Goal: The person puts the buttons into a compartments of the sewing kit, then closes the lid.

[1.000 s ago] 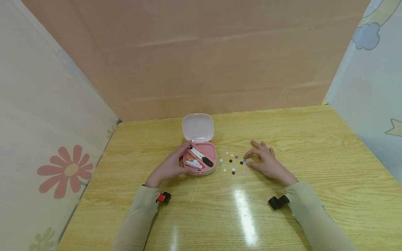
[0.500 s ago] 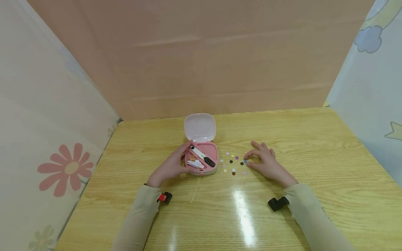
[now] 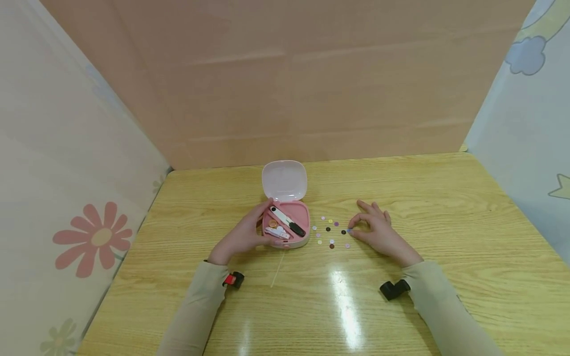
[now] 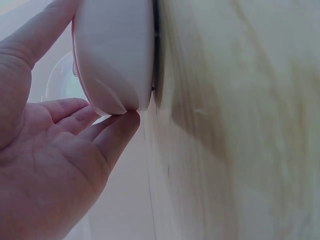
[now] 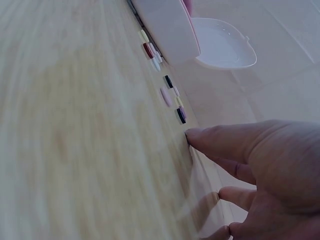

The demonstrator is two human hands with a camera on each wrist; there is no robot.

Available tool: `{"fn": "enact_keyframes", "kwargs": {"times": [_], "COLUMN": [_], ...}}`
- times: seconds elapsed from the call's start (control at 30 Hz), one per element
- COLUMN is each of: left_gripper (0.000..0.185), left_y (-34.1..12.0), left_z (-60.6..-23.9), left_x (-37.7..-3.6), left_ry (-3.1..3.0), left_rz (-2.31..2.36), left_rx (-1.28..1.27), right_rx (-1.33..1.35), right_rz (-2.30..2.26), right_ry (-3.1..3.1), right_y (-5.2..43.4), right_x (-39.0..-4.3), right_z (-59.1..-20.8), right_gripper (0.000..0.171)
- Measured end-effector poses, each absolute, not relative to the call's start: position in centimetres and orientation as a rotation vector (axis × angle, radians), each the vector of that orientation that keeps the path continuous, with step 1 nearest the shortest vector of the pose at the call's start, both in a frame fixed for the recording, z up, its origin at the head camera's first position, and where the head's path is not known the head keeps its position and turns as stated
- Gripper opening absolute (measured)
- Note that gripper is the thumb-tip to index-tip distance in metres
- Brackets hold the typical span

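Glossy yellow wood-grain table (image 3: 445, 207) is walled by peach and patterned panels. Near its middle, a rounded pink plastic case (image 3: 288, 228) with its translucent lid raised is cupped by the left hand (image 3: 242, 236), fingers curled round its side; a white-and-black tool is held inside. Small round buttons (image 3: 329, 232) are scattered beside it, and a blue one is touched by the right hand (image 3: 378, 230), thumb and forefinger nearly pinched.

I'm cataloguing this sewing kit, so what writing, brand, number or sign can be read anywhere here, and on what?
None can be read. The pink box, its open lid, the buttons and the table bear no legible text; any marks on the white item in the box are too small to read.
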State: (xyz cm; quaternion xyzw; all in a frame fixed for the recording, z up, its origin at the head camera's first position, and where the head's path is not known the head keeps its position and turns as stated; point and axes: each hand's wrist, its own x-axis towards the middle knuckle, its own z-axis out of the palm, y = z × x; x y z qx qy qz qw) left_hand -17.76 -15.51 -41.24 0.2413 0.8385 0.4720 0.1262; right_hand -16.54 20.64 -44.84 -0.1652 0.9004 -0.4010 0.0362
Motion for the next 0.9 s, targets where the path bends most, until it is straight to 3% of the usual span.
{"fn": "enact_keyframes", "kwargs": {"times": [0.2,0.9], "left_gripper": [0.103,0.101], "left_y": [-15.8,-16.1], "left_z": [-42.7,-42.5], "left_x": [-18.6,-18.9], "left_ry": [2.485,2.494], "left_rz": [1.348,1.339], "left_rx": [0.678,0.634], "right_rx": [-0.501,-0.505], "right_rz": [-1.225,-1.251], "right_ry": [2.766,2.762], "right_y": [20.7,20.6], "right_x": [-16.6,-16.8], "right_z": [-44.8,-45.0], "right_gripper": [0.007,0.004]}}
